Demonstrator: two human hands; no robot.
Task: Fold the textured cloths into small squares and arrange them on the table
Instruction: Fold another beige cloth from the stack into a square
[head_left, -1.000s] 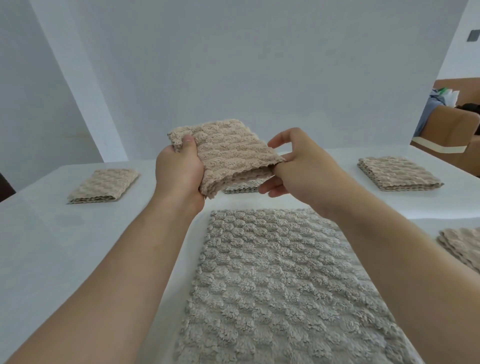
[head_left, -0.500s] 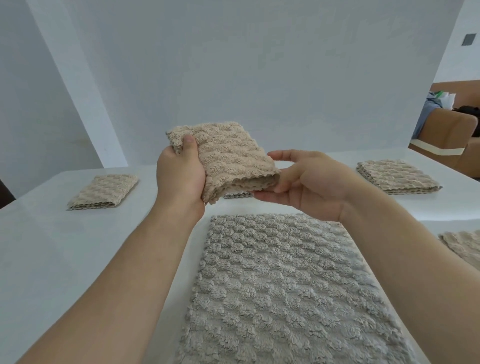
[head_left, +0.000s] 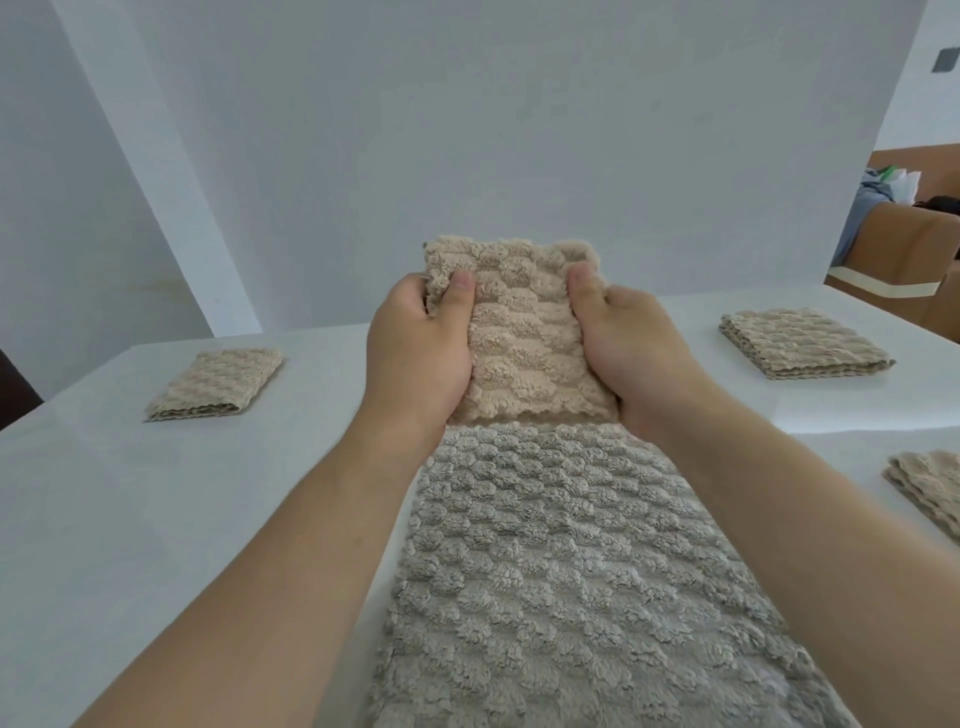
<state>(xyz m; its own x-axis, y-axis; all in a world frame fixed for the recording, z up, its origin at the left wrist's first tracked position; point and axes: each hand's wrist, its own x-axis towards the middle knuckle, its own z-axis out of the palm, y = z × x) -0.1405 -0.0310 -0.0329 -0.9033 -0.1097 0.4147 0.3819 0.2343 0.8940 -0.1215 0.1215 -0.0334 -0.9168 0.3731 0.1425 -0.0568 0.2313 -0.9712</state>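
We hold the folded beige cloth (head_left: 519, 332) up between both hands, above the far end of the grey cloth (head_left: 571, 571) that lies spread flat on the table (head_left: 130, 519). The left hand (head_left: 415, 358) grips its left edge and the right hand (head_left: 634, 353) its right edge, thumbs pressed on the top face; the fingers underneath are hidden. The held cloth's long axis runs straight away from us, in line with the grey cloth below, and both hands are equally near it, so either could carry it off. To set it down we judge that it must go sideways or forward, since the grey cloth fills the middle. A left folded cloth (head_left: 218, 382) sits well off to the left, a far right folded cloth (head_left: 800, 345) near the right edge, and a third folded cloth (head_left: 930, 493) is cut off by the frame. Bare table shows widest between the grey cloth and the left one.
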